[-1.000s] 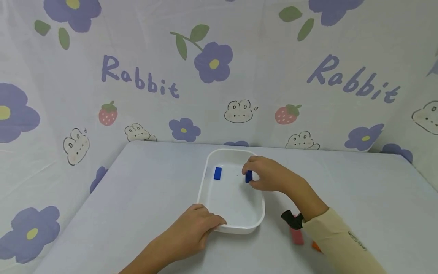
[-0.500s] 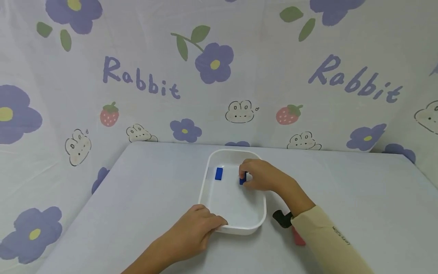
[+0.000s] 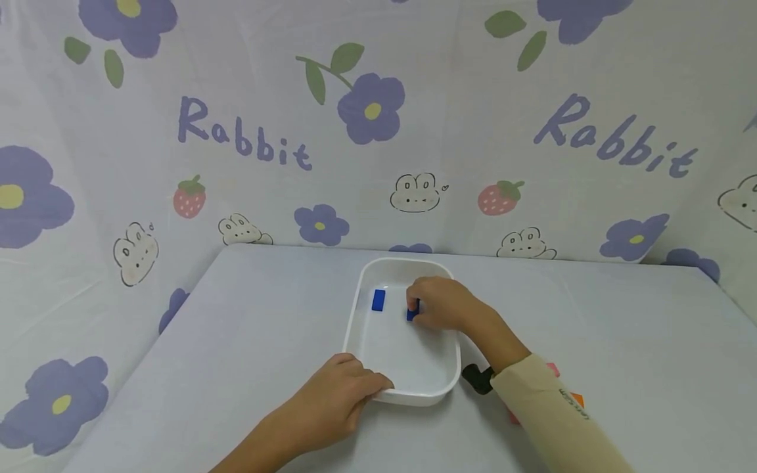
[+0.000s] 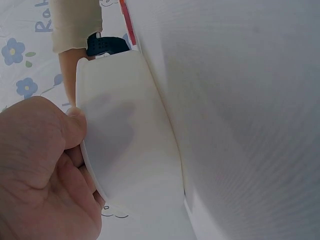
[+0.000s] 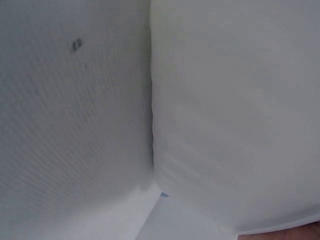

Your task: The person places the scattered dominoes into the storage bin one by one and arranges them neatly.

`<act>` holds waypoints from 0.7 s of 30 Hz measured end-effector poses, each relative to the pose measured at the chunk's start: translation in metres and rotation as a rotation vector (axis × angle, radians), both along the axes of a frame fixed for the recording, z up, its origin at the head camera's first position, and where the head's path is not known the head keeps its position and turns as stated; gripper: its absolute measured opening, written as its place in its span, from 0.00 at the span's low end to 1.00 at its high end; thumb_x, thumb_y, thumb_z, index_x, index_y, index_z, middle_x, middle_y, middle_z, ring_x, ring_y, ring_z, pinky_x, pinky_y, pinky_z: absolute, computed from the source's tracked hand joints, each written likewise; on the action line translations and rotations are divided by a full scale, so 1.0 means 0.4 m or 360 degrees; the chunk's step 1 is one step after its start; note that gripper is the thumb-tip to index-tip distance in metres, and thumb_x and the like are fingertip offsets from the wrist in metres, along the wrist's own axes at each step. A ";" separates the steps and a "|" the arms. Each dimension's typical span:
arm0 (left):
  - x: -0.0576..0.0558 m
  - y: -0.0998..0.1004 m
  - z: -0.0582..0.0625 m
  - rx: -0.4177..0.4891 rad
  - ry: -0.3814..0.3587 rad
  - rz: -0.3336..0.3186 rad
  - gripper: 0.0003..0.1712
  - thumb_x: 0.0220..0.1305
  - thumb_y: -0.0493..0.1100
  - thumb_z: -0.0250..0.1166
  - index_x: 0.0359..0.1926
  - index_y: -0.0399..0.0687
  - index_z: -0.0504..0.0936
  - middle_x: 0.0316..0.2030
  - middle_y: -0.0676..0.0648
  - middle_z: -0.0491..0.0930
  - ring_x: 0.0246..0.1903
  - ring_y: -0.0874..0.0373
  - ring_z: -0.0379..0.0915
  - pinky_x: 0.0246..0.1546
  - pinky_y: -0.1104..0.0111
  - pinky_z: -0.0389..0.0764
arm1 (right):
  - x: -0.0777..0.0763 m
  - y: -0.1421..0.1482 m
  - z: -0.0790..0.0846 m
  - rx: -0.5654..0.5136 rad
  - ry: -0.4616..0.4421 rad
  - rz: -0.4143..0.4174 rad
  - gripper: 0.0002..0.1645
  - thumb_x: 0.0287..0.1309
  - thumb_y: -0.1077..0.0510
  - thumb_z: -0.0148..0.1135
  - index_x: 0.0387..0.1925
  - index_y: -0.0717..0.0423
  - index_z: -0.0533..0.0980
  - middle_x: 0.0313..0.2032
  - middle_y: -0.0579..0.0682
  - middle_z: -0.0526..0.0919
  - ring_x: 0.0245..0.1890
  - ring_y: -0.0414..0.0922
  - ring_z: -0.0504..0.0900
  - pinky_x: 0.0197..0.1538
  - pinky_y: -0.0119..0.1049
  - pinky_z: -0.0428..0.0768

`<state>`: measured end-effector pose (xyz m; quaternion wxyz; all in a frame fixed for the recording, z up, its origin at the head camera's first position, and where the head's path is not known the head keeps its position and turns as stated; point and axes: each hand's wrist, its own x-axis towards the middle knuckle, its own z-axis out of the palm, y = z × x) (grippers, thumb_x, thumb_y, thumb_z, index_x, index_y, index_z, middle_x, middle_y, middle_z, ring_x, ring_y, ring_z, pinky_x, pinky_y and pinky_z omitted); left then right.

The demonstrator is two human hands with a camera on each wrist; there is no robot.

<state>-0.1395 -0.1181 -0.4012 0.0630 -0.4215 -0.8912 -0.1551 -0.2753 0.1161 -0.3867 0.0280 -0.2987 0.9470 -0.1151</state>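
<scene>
A white rectangular tray (image 3: 390, 358) sits on the table. My left hand (image 3: 343, 394) grips its near left corner; in the left wrist view the thumb lies at the rim and the fingers bend below it. Inside the tray, my right hand (image 3: 440, 303) pinches a small blue block (image 3: 412, 312) between thumb and fingers, low over the tray floor. Part of that block is hidden by the fingers. Another blue block (image 3: 378, 300) lies in the tray's far left part. The right wrist view mostly shows the tray's outer wall (image 5: 230, 110), with a sliver of hand at the bottom corner.
Right of the tray, a pink piece (image 3: 552, 369) and an orange piece (image 3: 577, 399) show partly from behind the beige sleeve (image 3: 550, 407). A black wrist camera (image 3: 478, 379) hangs by the right forearm. Patterned cloth (image 3: 449, 118) stands behind the white table (image 3: 266, 315).
My right hand has moved left and slightly nearer inside the tray, carrying the blue block toward the middle. The left hand keeps its grip on the tray corner.
</scene>
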 end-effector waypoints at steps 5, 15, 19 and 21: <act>0.001 0.001 -0.002 0.0006 0.0020 -0.0004 0.12 0.66 0.33 0.63 0.47 0.52 0.84 0.38 0.58 0.85 0.37 0.63 0.74 0.54 0.65 0.70 | -0.005 -0.005 -0.009 0.0019 0.0036 0.0012 0.10 0.53 0.58 0.76 0.27 0.47 0.79 0.31 0.42 0.78 0.34 0.42 0.75 0.41 0.37 0.79; -0.001 -0.001 -0.007 0.0056 0.0113 -0.0047 0.11 0.66 0.34 0.64 0.45 0.53 0.84 0.36 0.58 0.85 0.35 0.63 0.74 0.52 0.65 0.71 | -0.011 -0.013 -0.025 0.0102 0.0100 0.0010 0.10 0.52 0.55 0.77 0.26 0.44 0.80 0.28 0.38 0.79 0.32 0.41 0.75 0.39 0.38 0.78; -0.001 -0.003 -0.007 0.0056 0.0103 -0.0045 0.11 0.67 0.34 0.63 0.46 0.53 0.84 0.37 0.59 0.85 0.36 0.64 0.74 0.53 0.65 0.71 | -0.007 -0.015 -0.024 0.0081 0.0093 -0.0023 0.09 0.52 0.55 0.77 0.28 0.44 0.81 0.31 0.39 0.81 0.33 0.41 0.76 0.41 0.39 0.79; -0.001 -0.003 -0.008 0.0049 0.0090 -0.0039 0.11 0.67 0.35 0.63 0.46 0.53 0.84 0.37 0.59 0.85 0.36 0.64 0.74 0.53 0.65 0.70 | -0.005 -0.014 -0.025 0.0063 0.0093 -0.0033 0.08 0.51 0.55 0.77 0.29 0.45 0.82 0.34 0.40 0.83 0.35 0.41 0.77 0.44 0.40 0.80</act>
